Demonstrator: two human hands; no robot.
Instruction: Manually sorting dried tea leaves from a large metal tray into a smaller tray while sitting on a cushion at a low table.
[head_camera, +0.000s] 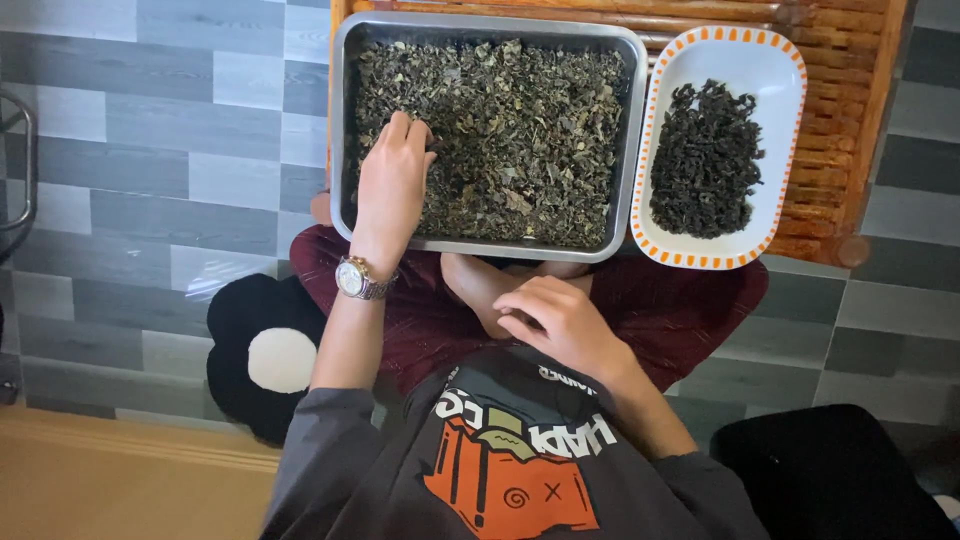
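Sitting cross-legged on the floor, the person keeps the right hand (560, 325) nearest the body, resting loosely curled over the lap with nothing visibly in it — though the fingertips turn under, so a small scrap pinched there could not be ruled out. A little farther out, the left hand (392, 185), a metal wristwatch (355, 279) on its wrist, reaches over the near rim into the steel tray (636, 130); its fingers are drawn together and dip into the dried leaves (510, 130) at the tray's left side, seemingly picking at them rather than gripping a handful. Picking through such light, brittle material goes best with a soft touch: spread a thin patch with the fingertips, lift single pieces instead of digging, and keep the wrist clear of the rim so nothing spills. Just beside the tray on the right, touching or nearly so, stands an oval white dish (770, 60) with an orange-dashed edge, holding a darker, curlier heap (705, 160). Both rest on a low slatted wooden table (850, 130). Around it lies a floor of grey plank tiles (180, 130), with a black-and-white cushion (262, 355) at the person's left.
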